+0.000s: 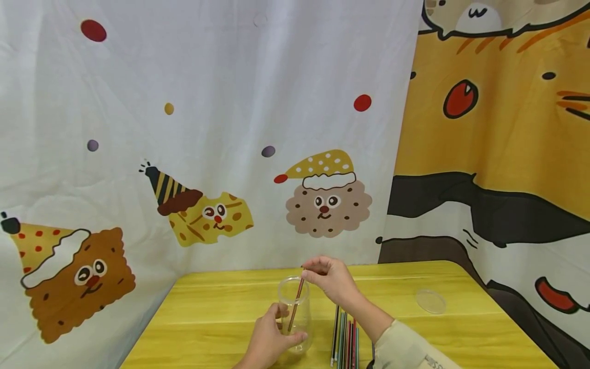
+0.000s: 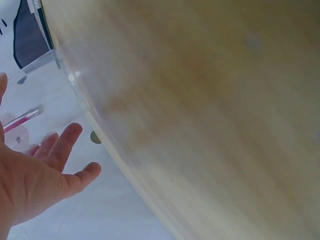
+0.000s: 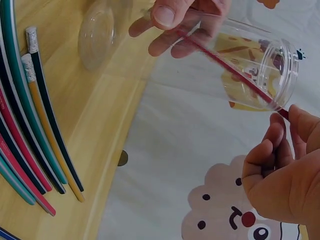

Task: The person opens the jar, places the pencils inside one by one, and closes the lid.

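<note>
A person's right hand [image 1: 332,279] pinches the upper end of a red pencil [image 1: 296,307] at the mouth of a clear jar [image 1: 303,318], while the left hand [image 1: 272,333] clasps the jar's side between thumb and fingers. The pencil slants down inside the jar, its silvery end toward the base in the left wrist view; whether that end touches the bottom cannot be told, nor whether the base rests on the yellow table [image 1: 221,297]. A bundle of pencils [image 1: 345,338] lies just right of the jar, and a clear disc [image 1: 430,301] lies well apart from it, farther to the right. Good handling here likely calls for a left-hand hold firm enough to steady the jar, yet light enough not to squeeze its thin-looking wall. The right hand probably does best pinching only the pencil's top, above the jar's rim, and guiding the shaft along the inner wall rather than dropping it. Too early a release could knock or tip the jar.
</note>
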Demonstrator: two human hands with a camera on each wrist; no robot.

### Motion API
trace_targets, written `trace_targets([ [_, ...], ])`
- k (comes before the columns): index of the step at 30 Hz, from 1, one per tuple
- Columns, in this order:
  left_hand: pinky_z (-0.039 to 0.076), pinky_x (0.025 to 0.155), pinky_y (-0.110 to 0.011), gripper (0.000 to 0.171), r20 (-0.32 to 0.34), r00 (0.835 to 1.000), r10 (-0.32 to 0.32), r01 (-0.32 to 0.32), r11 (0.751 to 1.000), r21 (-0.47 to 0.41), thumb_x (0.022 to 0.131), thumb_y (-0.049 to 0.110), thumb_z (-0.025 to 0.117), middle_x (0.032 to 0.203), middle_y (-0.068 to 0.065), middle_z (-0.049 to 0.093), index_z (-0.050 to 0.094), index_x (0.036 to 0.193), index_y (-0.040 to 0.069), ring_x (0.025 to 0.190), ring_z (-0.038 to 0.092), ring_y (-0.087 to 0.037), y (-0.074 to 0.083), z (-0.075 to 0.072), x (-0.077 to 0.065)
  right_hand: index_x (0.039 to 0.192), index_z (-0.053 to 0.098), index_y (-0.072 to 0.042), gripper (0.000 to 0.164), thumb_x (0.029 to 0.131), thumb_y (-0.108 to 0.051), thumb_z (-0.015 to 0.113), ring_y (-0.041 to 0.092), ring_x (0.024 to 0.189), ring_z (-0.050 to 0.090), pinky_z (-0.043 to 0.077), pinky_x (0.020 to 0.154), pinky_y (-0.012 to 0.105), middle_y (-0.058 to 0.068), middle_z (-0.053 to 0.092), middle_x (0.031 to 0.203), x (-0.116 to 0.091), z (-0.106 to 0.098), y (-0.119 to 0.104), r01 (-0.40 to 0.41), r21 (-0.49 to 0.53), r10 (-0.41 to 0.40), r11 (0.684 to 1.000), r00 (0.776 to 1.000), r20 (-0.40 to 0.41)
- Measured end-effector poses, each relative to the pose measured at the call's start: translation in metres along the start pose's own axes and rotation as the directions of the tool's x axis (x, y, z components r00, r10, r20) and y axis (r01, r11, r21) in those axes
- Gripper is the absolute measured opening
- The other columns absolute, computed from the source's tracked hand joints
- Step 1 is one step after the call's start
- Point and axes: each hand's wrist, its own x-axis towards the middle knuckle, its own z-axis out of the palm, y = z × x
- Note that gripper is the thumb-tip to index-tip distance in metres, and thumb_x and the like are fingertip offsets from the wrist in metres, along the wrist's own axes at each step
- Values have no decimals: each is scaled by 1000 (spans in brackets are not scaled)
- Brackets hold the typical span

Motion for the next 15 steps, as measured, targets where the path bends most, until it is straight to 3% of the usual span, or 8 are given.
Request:
trace_targets([
  [5, 65, 84, -53, 63, 1, 1000, -1, 1, 1000, 10, 81, 35, 97, 130, -15, 69, 61, 126, 10, 109, 72, -38, -1, 0, 1, 111, 80, -14, 18, 99, -28, 79, 13, 95, 70, 61, 84, 25, 2, 79, 107, 0, 5, 4, -15, 12, 15, 1000, 1000, 3],
  [15, 65, 86, -54, 68, -3, 1000, -2, 2, 1000, 26, 81, 37, 96, 132, -16, 70, 60, 130, 6, 109, 71, -38, -3, 0, 1, 106, 82, -12, 19, 100, -29, 78, 13, 92, 68, 57, 84, 32, 0, 79, 100, -1, 12, 4, -63, -20, 63, 998, 998, 17],
])
